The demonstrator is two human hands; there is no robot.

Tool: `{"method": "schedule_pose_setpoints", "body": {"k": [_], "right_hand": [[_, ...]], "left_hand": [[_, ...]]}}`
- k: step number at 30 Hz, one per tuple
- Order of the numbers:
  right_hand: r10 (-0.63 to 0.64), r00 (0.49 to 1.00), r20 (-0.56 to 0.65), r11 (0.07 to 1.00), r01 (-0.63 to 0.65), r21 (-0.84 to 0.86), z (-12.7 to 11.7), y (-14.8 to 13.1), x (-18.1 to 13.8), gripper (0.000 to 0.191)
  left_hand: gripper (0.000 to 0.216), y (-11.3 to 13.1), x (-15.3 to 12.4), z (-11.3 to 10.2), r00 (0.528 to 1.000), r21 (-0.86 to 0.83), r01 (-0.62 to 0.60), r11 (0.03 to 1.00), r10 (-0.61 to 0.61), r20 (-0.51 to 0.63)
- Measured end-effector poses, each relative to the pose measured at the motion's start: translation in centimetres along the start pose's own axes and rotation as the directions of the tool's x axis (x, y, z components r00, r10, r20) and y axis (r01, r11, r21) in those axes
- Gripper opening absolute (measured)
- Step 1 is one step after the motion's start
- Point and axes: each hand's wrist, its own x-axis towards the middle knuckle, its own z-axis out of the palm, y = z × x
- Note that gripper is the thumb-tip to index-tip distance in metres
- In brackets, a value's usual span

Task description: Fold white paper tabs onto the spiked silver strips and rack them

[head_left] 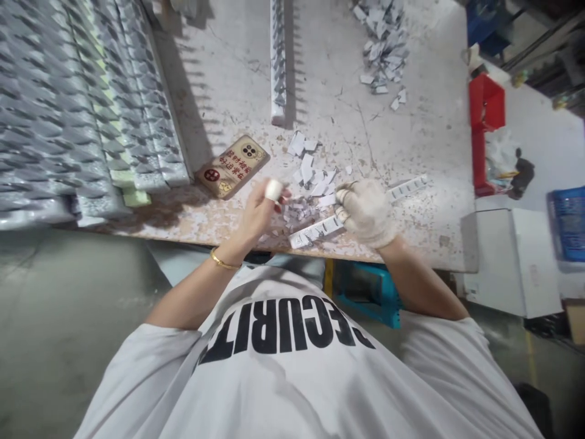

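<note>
My left hand (264,206) is bare except for a white cover on one fingertip. Its fingers are bent together over a heap of small grey-white chips (299,210); whatever they pinch is too small to make out. A white glove covers my right hand (365,212), whose fingers are curled closed. Beneath that hand a white slotted strip (317,230) runs slantwise along the table's front edge, showing on both sides of it. Small white flat pieces (323,183) lie between my hands, close to the gloved fingertips. What the gloved fingers grip is hidden.
A gold phone (235,164) lies left of my hands. Many grey scaly strips (55,110) are stacked at the left. Another such strip (278,61) points away from me. More white pieces (384,42) are piled farther back. Red bins (487,103) stand past the table's right edge.
</note>
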Motion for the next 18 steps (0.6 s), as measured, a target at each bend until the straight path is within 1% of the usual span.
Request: {"method": "schedule_pose_setpoints", "body": {"k": [1,3,4,5,6,8,9,10,11,12,13,14,15,16,18], "right_hand": [[-0.04,0.998,-0.038,0.999,0.039,-0.023,0.2,-0.7,-0.1,0.02],[-0.088,0.991,-0.098,0.996,0.084,-0.04,0.4,-2.0,-0.2,0.021],[-0.092,0.989,-0.115,0.996,0.088,-0.031,0.5,-2.4,-0.2,0.021],[-0.087,0.988,-0.13,0.996,0.086,-0.009,0.5,-2.7,-0.2,0.02],[-0.078,0.986,-0.148,0.996,0.083,0.026,0.4,-2.9,-0.2,0.018],[-0.019,0.977,-0.213,0.989,0.05,0.142,0.1,-3.1,-0.1,0.017],[0.043,0.969,-0.244,0.972,0.016,0.233,-0.1,-3.0,0.0,0.023],[0.122,0.961,-0.247,0.936,-0.028,0.352,-0.2,-2.9,0.1,0.033],[0.21,0.957,-0.202,0.866,-0.086,0.493,-0.3,-2.8,0.3,0.039],[0.283,0.952,-0.115,0.766,-0.152,0.624,-0.4,-2.7,0.6,0.039],[0.323,0.946,-0.012,0.657,-0.216,0.722,-0.3,-2.7,0.9,0.033],[0.336,0.939,0.078,0.564,-0.267,0.781,-0.2,-2.7,1.2,0.029],[0.343,0.929,0.138,0.502,-0.306,0.809,-0.2,-2.7,1.4,0.029],[0.352,0.92,0.175,0.47,-0.335,0.817,-0.1,-2.8,1.6,0.032],[0.364,0.91,0.198,0.455,-0.359,0.815,-0.1,-3.1,1.8,0.032]], "left_hand": [[0.051,0.6,-0.1,0.5,0.993,0.038,0.068,0.997,-0.072,0.099],[0.05,1.7,-0.5,1.3,0.938,0.096,0.17,0.981,-0.191,0.289],[0.05,2.1,-0.7,1.7,0.908,0.095,0.197,0.976,-0.218,0.357],[0.051,2.5,-0.9,2.0,0.888,0.076,0.209,0.975,-0.221,0.402],[0.052,2.7,-1.1,2.2,0.881,0.049,0.205,0.977,-0.207,0.427],[0.053,2.9,-1.2,2.4,0.892,0.001,0.171,0.985,-0.155,0.426],[0.054,2.9,-1.3,2.4,0.9,-0.009,0.149,0.989,-0.132,0.416],[0.054,2.9,-1.3,2.4,0.907,-0.009,0.126,0.992,-0.112,0.407],[0.054,2.9,-1.2,2.3,0.912,-0.002,0.103,0.995,-0.094,0.4],[0.053,2.9,-1.2,2.3,0.915,0.007,0.081,0.997,-0.077,0.396],[0.053,2.8,-1.2,2.2,0.916,0.02,0.061,0.998,-0.064,0.397],[0.053,2.8,-1.2,2.2,0.914,0.032,0.042,0.999,-0.052,0.401],[0.053,2.7,-1.1,2.3,0.913,0.043,0.028,0.999,-0.043,0.406],[0.053,2.7,-1.1,2.3,0.91,0.051,0.02,0.999,-0.039,0.412],[0.053,2.6,-1.2,2.5,0.903,0.055,0.014,0.998,-0.036,0.429]]}}
